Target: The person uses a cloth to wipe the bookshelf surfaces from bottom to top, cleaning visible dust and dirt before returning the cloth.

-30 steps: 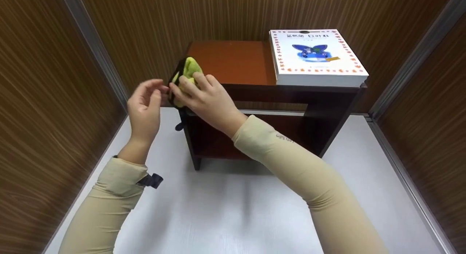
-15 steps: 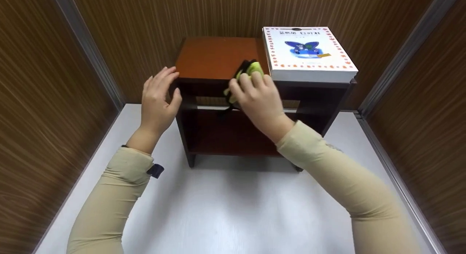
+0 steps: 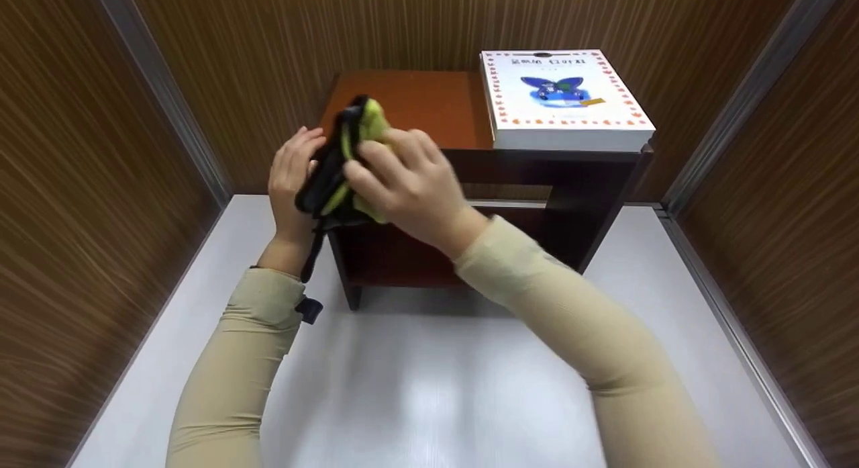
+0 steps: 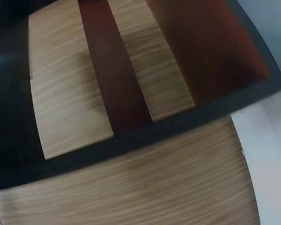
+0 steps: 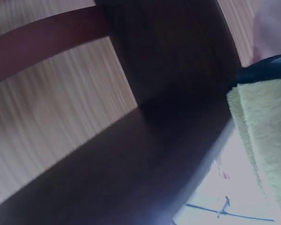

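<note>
My right hand (image 3: 416, 189) grips a yellow-green plush cleaning cloth (image 3: 374, 129) with a black border and a dangling black strap, over the front left corner of a small dark wooden table (image 3: 429, 105). In the right wrist view, the fuzzy cloth (image 5: 267, 131) fills the right edge. My left hand (image 3: 288, 186) is at the table's left edge, fingers extended; the cloth hides part of it. The left wrist view shows the table's dark side frame (image 4: 131, 140) but no hand.
A thick white stack of books (image 3: 570, 95), butterfly cover on top, lies on the table's right half. Below the tabletop is a reddish-brown lower shelf (image 3: 402, 270). Wood-grain walls (image 3: 416, 25) enclose the white floor (image 3: 416, 374) on three sides.
The cloth in my right hand went right along the table's front, then came back left to the corner beside my left hand. My left hand moved to the table's left edge.
</note>
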`<action>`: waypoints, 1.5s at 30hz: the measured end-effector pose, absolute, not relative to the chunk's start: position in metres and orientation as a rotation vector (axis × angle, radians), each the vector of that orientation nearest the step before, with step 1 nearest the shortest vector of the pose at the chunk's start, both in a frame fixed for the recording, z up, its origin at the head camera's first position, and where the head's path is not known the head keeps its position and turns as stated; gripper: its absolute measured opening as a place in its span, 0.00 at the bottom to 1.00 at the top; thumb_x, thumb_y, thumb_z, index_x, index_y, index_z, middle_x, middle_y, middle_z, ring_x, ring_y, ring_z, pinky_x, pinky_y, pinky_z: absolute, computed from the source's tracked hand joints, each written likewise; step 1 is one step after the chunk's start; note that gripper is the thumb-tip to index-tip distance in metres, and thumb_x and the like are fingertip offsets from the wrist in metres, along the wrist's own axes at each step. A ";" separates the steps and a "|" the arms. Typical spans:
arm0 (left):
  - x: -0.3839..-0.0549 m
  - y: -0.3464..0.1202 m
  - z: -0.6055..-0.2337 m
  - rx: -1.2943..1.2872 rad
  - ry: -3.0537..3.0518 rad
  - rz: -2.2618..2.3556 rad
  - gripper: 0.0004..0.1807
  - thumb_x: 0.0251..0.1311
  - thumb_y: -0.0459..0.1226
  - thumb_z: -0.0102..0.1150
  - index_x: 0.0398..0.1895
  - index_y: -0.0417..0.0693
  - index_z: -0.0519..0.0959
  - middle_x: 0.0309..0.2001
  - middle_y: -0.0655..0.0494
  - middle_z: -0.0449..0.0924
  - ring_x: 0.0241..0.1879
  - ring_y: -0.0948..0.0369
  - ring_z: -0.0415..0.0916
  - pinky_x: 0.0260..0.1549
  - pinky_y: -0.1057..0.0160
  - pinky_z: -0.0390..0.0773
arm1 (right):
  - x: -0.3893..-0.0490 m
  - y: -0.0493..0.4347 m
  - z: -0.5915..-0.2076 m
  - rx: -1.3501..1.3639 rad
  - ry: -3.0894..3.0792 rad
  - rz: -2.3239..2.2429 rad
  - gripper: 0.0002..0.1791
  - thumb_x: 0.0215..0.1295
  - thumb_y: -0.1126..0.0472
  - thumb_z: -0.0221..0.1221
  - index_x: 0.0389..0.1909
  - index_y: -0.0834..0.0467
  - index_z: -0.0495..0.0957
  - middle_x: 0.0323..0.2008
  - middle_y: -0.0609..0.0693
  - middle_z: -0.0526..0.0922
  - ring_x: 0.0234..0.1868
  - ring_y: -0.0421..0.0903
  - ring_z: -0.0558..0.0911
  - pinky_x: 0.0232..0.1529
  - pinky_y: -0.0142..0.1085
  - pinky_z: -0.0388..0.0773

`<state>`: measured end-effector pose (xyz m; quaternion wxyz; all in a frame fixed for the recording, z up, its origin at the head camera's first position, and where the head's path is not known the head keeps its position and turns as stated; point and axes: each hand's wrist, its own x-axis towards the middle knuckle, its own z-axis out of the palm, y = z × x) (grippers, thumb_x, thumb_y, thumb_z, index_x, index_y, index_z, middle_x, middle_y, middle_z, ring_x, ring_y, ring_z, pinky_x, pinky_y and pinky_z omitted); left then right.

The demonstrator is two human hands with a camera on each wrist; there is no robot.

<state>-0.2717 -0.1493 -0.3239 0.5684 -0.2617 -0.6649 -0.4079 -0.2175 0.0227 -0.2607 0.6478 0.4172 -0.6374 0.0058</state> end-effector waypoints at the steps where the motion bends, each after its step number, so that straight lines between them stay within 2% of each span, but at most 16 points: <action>1: -0.271 -0.149 -0.325 -0.610 -1.571 -1.012 0.14 0.62 0.32 0.46 0.44 0.31 0.76 0.45 0.43 0.79 0.46 0.53 0.76 0.51 0.61 0.71 | -0.224 0.015 -0.263 0.950 -1.478 0.004 0.10 0.56 0.60 0.58 0.37 0.59 0.72 0.39 0.54 0.76 0.40 0.53 0.75 0.39 0.42 0.73; 5: -0.271 -0.150 -0.333 -0.590 -1.584 -1.243 0.23 0.64 0.41 0.35 0.48 0.28 0.71 0.44 0.42 0.78 0.40 0.57 0.75 0.42 0.65 0.72 | -0.245 -0.008 -0.278 0.915 -1.638 -0.127 0.06 0.64 0.64 0.49 0.38 0.59 0.74 0.49 0.55 0.75 0.48 0.53 0.73 0.47 0.43 0.70; 7: -0.272 -0.150 -0.337 -0.588 -1.599 -1.293 0.27 0.61 0.43 0.32 0.49 0.28 0.70 0.44 0.43 0.78 0.38 0.57 0.75 0.41 0.64 0.73 | -0.251 -0.015 -0.286 0.898 -1.722 -0.210 0.11 0.67 0.66 0.45 0.42 0.57 0.75 0.56 0.54 0.73 0.53 0.52 0.72 0.52 0.44 0.68; 9: -0.273 -0.150 -0.340 -0.595 -1.607 -1.313 0.29 0.60 0.45 0.29 0.51 0.29 0.70 0.46 0.44 0.78 0.43 0.55 0.75 0.44 0.61 0.73 | -0.253 -0.019 -0.293 0.888 -1.809 -0.285 0.16 0.68 0.67 0.42 0.50 0.55 0.75 0.63 0.52 0.67 0.59 0.53 0.68 0.56 0.46 0.65; 12: -0.274 -0.149 -0.339 -0.589 -1.636 -1.271 0.28 0.59 0.45 0.32 0.52 0.32 0.69 0.46 0.46 0.78 0.41 0.56 0.76 0.41 0.60 0.75 | -0.254 -0.016 -0.296 0.884 -1.883 -0.328 0.22 0.68 0.66 0.42 0.60 0.50 0.70 0.68 0.51 0.60 0.61 0.56 0.65 0.54 0.48 0.66; 14: -0.266 -0.146 -0.331 -0.605 -1.642 -1.235 0.26 0.59 0.41 0.34 0.52 0.30 0.70 0.47 0.43 0.77 0.44 0.53 0.76 0.44 0.60 0.74 | -0.257 -0.007 -0.297 0.897 -1.854 -0.319 0.22 0.67 0.67 0.44 0.60 0.50 0.70 0.66 0.51 0.63 0.59 0.57 0.66 0.49 0.47 0.68; 19: -0.249 -0.138 -0.313 -0.666 -1.580 -1.126 0.17 0.56 0.28 0.40 0.46 0.25 0.71 0.46 0.36 0.76 0.56 0.51 0.70 0.57 0.57 0.66 | -0.264 0.024 -0.294 0.934 -1.679 -0.211 0.11 0.63 0.67 0.52 0.45 0.55 0.75 0.51 0.53 0.74 0.47 0.55 0.72 0.38 0.42 0.72; 21: -0.252 -0.138 -0.314 -0.664 -1.545 -1.101 0.16 0.56 0.27 0.41 0.45 0.26 0.72 0.44 0.38 0.77 0.56 0.55 0.70 0.57 0.57 0.66 | -0.262 0.037 -0.293 0.931 -1.659 -0.181 0.08 0.61 0.66 0.54 0.41 0.56 0.75 0.48 0.54 0.74 0.45 0.55 0.73 0.36 0.41 0.73; 29: -0.262 -0.142 -0.325 -0.615 -1.491 -1.061 0.14 0.53 0.24 0.44 0.43 0.27 0.72 0.43 0.41 0.78 0.54 0.53 0.72 0.56 0.57 0.67 | -0.244 0.091 -0.296 0.896 -1.651 -0.083 0.05 0.59 0.67 0.57 0.37 0.60 0.75 0.44 0.55 0.78 0.42 0.56 0.75 0.37 0.43 0.74; 38: -0.272 -0.146 -0.328 -0.613 -1.459 -1.055 0.14 0.53 0.25 0.45 0.43 0.29 0.73 0.43 0.42 0.78 0.54 0.52 0.72 0.55 0.56 0.68 | -0.227 0.162 -0.306 0.895 -1.624 -0.023 0.05 0.61 0.68 0.54 0.35 0.61 0.77 0.43 0.55 0.79 0.39 0.57 0.76 0.33 0.47 0.73; 45: -0.276 -0.144 -0.328 -0.629 -1.469 -1.056 0.14 0.54 0.25 0.45 0.44 0.29 0.72 0.44 0.42 0.77 0.55 0.52 0.71 0.55 0.56 0.68 | -0.213 0.229 -0.311 0.702 -1.647 0.148 0.07 0.49 0.73 0.53 0.29 0.63 0.76 0.38 0.58 0.80 0.37 0.63 0.75 0.36 0.54 0.70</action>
